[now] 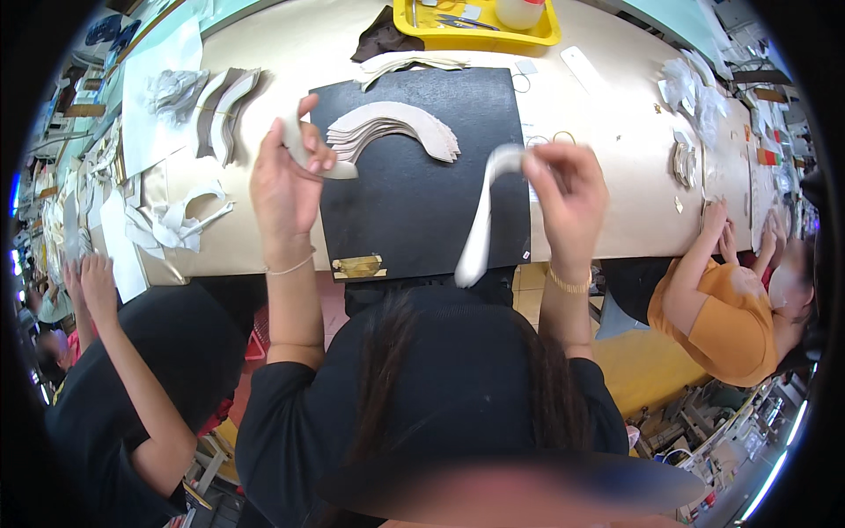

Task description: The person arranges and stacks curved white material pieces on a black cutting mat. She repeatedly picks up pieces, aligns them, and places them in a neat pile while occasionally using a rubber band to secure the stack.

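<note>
My left hand [289,189] is raised over the left edge of a black board [422,224], its fingers closed on a curved off-white piece [339,170]. A curved pale strip [477,238] hangs from my right hand [572,198], pinched at its upper end between thumb and fingers. That strip is slightly blurred, and its lower end widens near the board's front edge. Between my hands, a fanned stack of curved beige pieces [387,123] lies on the board, apart from both hands. More long pale pieces [414,62] lie at the board's far edge.
A yellow tray [554,31] with tools and a round container stands at the back. Banded curved pieces [224,114] and pale scraps [180,216] lie to the left. A white strip [581,69] lies at the back right. Co-workers sit close on both sides.
</note>
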Demonstrator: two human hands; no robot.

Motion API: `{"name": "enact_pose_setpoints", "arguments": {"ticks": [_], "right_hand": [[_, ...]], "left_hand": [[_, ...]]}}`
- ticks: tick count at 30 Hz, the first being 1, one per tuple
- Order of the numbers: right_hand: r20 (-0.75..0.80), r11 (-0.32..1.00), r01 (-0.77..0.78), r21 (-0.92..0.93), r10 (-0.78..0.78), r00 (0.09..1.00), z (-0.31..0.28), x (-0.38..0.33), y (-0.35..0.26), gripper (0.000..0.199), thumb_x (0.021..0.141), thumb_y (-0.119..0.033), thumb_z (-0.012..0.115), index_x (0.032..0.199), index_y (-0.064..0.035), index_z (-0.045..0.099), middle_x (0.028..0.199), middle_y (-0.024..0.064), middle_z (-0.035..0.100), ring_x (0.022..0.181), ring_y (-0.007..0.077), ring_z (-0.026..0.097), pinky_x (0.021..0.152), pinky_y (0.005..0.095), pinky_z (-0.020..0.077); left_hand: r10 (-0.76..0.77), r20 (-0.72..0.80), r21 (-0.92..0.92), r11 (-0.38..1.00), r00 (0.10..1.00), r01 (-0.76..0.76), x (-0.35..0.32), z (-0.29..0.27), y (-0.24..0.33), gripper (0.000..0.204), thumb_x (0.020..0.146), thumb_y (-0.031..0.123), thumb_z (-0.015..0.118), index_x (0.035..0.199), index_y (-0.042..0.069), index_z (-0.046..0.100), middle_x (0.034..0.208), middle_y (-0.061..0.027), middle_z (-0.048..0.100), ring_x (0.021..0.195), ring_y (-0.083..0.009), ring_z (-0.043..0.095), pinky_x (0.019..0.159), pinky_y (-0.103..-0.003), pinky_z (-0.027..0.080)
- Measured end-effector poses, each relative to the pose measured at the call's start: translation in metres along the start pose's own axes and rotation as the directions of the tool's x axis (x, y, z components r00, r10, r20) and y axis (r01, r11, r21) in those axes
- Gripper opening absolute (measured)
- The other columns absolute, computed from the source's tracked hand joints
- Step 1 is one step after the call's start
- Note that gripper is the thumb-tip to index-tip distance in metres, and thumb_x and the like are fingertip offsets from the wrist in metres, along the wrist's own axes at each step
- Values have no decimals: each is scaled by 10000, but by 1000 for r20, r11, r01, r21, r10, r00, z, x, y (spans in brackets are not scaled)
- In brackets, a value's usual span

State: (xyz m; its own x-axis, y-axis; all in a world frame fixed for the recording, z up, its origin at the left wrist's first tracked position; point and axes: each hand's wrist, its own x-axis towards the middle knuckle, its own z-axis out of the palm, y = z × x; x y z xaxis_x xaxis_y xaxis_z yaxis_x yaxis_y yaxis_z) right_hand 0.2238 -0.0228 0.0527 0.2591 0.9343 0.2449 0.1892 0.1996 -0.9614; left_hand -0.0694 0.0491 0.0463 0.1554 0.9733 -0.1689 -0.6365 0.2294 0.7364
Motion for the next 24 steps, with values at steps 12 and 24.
{"name": "enact_pose_setpoints", "arguments": {"ticks": [12, 24], "right_hand": [[-43, 554, 80, -828, -205, 978, 27, 70, 99, 207, 867, -223, 700, 1032, -101, 731, 958, 77, 723, 909, 273, 666, 953, 439, 399], [352, 995, -78, 59, 53, 935, 47, 11, -2, 123, 923, -82, 689, 983, 22, 714, 942, 70, 691, 880, 135, 628, 813, 256, 479]], "left_hand": [[-175, 88, 57, 984, 981, 170, -23, 24, -37, 365, 957, 129, 636, 1279, -9, 534, 914, -52, 610, 870, -166, 621, 846, -319, 512], [-173, 119, 298, 946, 978, 131, -27, 58, -58, 371, 1004, 198, 611, 1317, -1, 594, 965, 2, 640, 790, -45, 552, 690, -186, 445]]}}
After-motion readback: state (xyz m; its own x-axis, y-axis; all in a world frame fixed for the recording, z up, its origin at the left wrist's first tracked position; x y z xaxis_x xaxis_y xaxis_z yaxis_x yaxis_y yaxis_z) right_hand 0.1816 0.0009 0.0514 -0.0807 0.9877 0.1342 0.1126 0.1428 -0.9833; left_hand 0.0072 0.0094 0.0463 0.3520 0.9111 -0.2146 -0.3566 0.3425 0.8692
